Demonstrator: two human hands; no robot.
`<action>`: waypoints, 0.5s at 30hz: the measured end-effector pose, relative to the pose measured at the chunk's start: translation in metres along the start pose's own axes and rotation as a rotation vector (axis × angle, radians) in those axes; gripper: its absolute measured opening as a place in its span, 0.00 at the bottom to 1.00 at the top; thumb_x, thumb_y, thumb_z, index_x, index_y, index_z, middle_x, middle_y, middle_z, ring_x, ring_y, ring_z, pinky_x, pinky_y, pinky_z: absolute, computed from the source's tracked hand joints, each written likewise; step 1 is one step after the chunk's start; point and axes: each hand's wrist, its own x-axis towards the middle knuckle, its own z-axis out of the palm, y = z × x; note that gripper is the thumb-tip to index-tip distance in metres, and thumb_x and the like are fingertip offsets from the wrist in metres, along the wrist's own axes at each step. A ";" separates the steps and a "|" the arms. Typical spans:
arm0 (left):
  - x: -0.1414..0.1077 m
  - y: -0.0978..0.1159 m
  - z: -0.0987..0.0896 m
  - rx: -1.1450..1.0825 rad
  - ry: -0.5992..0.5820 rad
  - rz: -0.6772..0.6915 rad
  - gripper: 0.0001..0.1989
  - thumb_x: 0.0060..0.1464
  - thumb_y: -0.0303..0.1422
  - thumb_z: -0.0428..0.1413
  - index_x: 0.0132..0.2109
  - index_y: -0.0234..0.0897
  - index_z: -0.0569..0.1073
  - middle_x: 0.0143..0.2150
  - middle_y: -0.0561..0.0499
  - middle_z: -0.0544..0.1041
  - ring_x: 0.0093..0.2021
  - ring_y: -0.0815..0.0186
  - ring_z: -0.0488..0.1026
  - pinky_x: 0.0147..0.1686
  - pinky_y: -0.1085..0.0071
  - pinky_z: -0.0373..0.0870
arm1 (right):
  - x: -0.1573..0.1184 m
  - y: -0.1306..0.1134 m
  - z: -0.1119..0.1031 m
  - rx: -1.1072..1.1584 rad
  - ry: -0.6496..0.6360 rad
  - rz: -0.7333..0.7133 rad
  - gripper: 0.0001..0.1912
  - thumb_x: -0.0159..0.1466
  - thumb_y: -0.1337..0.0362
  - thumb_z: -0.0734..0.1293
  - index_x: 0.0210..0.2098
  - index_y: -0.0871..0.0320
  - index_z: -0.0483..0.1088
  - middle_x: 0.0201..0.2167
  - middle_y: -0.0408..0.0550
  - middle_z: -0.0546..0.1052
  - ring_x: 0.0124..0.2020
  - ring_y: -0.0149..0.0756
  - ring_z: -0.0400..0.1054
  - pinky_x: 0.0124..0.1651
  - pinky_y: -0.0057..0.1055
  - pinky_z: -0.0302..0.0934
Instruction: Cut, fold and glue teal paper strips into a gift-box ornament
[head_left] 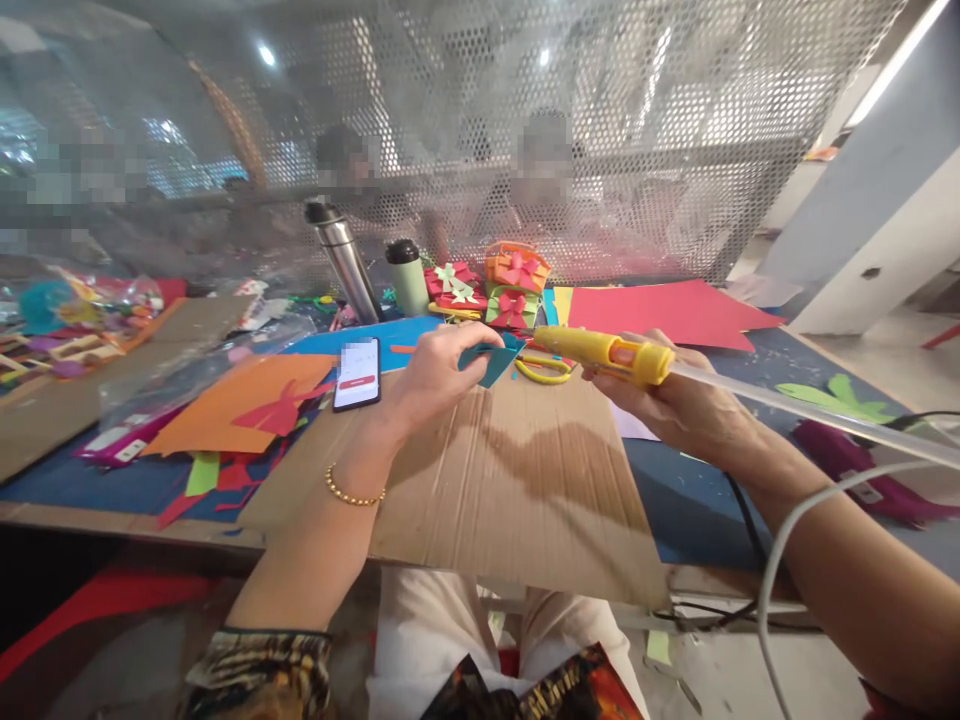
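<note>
Both hands meet above a sheet of brown cardboard [517, 480] that lies across the near edge of the table. Left hand [439, 370] pinches a small folded piece of teal paper [491, 358] between thumb and fingertips, holding it up just over the cardboard's far edge. Right hand [675, 405] is wrapped around a yellow glue gun [604, 355], whose nozzle points left and sits right against the teal paper; a clear glue stick [810, 410] juts out of its back toward the right, and a white cord [795, 530] loops down past the right forearm. Yellow-handled scissors [541, 370] lie just behind the two hands. To the left of the left hand a phone [357, 373] rests face up with its screen lit, beside an orange paper sheet [240, 400] and scraps of red and green. Farther back stand a steel flask [343, 258], a green tumbler [408, 276] and a cluster of finished paper boxes [495, 285] with flower tops, next to a large red paper sheet [667, 310]. Two people sit behind a perforated screen [600, 130] beyond the table.
</note>
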 end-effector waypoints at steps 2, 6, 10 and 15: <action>0.000 0.004 -0.001 0.010 -0.010 0.006 0.10 0.60 0.23 0.57 0.44 0.40 0.81 0.45 0.50 0.86 0.45 0.62 0.81 0.50 0.64 0.76 | -0.002 -0.002 0.002 0.036 -0.002 -0.024 0.20 0.76 0.49 0.56 0.47 0.50 0.76 0.40 0.53 0.81 0.40 0.49 0.75 0.44 0.49 0.71; -0.002 0.009 -0.002 0.012 -0.009 0.017 0.12 0.59 0.21 0.57 0.45 0.41 0.81 0.46 0.51 0.86 0.46 0.62 0.82 0.52 0.63 0.75 | -0.002 -0.006 0.002 0.035 -0.019 -0.112 0.20 0.77 0.50 0.55 0.41 0.51 0.74 0.36 0.50 0.79 0.35 0.42 0.71 0.44 0.43 0.67; -0.003 0.010 -0.002 0.012 -0.004 0.031 0.13 0.59 0.21 0.57 0.45 0.41 0.81 0.46 0.51 0.87 0.46 0.62 0.82 0.52 0.62 0.75 | -0.002 -0.005 0.003 0.019 -0.032 -0.122 0.19 0.78 0.50 0.55 0.41 0.51 0.72 0.33 0.46 0.77 0.33 0.38 0.69 0.45 0.40 0.64; -0.003 0.012 -0.003 0.004 -0.029 0.036 0.13 0.59 0.21 0.57 0.45 0.41 0.81 0.46 0.51 0.87 0.46 0.62 0.82 0.51 0.62 0.76 | -0.003 -0.004 0.003 0.014 -0.023 -0.135 0.21 0.78 0.49 0.54 0.42 0.51 0.72 0.34 0.47 0.77 0.32 0.38 0.68 0.44 0.40 0.64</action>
